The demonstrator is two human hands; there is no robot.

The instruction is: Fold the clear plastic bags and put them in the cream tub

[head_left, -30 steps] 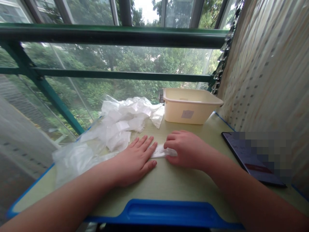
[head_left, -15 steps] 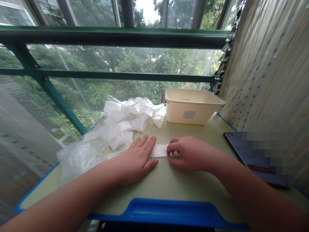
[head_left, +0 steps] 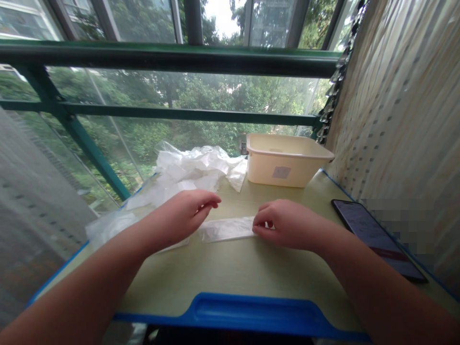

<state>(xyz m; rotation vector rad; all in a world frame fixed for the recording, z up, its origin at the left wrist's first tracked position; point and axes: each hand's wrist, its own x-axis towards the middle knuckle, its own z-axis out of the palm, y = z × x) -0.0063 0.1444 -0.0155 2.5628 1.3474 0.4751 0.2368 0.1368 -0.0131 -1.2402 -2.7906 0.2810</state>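
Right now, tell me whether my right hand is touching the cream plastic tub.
Apart. The head view shows it: a band of bare tabletop lies between your right hand and the base of the cream plastic tub.

The pale green bench [head_left: 223, 270], edged in blue, carries a cream tub [head_left: 262, 170]. Crumpled plastic [head_left: 201, 165] lies left of the tub, a folded plastic strip [head_left: 226, 229] before it, a phone [head_left: 373, 239] to its front right.
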